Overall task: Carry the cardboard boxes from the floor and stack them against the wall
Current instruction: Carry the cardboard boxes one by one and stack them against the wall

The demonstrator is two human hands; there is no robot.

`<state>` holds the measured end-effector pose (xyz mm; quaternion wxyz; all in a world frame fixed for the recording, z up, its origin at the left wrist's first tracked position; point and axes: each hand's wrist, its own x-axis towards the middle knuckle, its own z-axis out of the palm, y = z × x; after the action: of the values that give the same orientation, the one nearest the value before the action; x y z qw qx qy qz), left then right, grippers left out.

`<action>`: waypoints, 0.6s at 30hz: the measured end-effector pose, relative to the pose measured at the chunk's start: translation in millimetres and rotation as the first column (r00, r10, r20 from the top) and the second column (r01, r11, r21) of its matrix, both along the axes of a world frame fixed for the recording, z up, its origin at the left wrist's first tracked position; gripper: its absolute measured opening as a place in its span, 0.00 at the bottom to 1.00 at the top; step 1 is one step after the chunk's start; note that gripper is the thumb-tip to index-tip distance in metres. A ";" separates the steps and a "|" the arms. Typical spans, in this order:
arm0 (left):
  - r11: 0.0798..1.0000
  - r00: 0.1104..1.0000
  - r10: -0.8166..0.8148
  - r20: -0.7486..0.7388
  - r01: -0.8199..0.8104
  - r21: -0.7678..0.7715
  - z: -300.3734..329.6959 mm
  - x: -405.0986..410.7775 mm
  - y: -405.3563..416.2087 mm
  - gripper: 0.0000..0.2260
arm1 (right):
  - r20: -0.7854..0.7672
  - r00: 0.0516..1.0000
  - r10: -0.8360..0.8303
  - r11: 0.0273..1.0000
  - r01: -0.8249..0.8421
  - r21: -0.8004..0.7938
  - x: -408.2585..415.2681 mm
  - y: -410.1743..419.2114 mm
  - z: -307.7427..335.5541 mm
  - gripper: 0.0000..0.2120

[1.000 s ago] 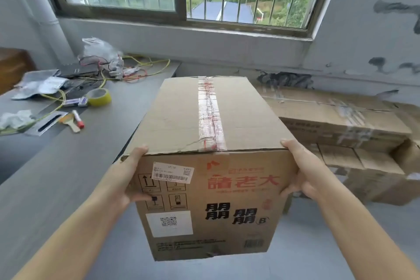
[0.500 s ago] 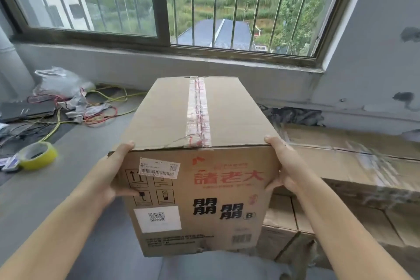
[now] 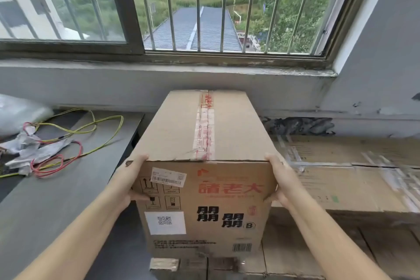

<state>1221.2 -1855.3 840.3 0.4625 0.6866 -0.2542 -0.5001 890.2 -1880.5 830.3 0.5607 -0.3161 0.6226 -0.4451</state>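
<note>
Box held below the barred window (image 3: 204,7)

I watched the left hand (image 3: 127,179) and right hand (image 3: 280,179) grip the taped cardboard box (image 3: 204,188) by its sides, beneath the window, above the stacked boxes (image 3: 341,184).

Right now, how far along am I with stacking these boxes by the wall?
Some looks done: stacked boxes already sit against the wall under the window. In hand: the taped box, held between your left hand and right hand, above a lower box. Left: setting it down. Any boxes still on the floor are out of view.
</note>
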 end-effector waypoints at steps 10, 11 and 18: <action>0.983 0.995 -0.085 -0.047 0.092 0.158 -111.2 -18.0 -4.1 0.11 | 0.027 0.996 -0.080 0.984 0.075 0.160 -14.8 14.4 -114.2 0.26; 0.982 0.994 -0.084 -0.065 0.093 0.163 -113.1 -17.9 -5.3 0.13 | 0.034 0.994 -0.107 0.982 0.100 0.162 -15.0 14.0 -117.1 0.28; 0.996 0.990 -0.058 -0.132 0.066 0.062 -112.5 -25.2 -17.6 0.14 | 0.072 0.994 -0.080 0.989 0.070 0.126 -18.7 -12.1 -110.9 0.24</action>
<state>1195.9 -1872.9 727.7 0.4393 0.6591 -0.2280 -0.5662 871.5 -1892.6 719.4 0.5855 -0.2398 0.6385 -0.4383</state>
